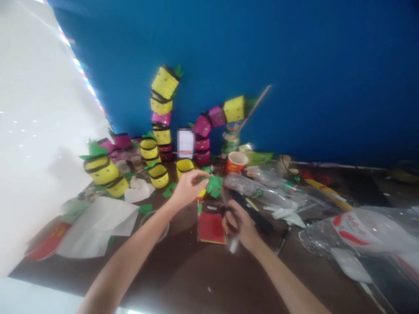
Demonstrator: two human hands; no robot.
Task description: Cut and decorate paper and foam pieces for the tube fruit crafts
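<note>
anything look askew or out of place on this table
Yes. Behind the hands, the right-hand stack of magenta containers bends over to the right, its yellow top container tipped nearly sideways, unlike an upright tower. The big red-labelled bottle also lies on its side.

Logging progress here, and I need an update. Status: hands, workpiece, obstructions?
Left hand pinching green paper. Right hand gripping black-handled scissors, blades by the paper. Clear plastic bottle lying close on the right, not between hands and paper.
</note>
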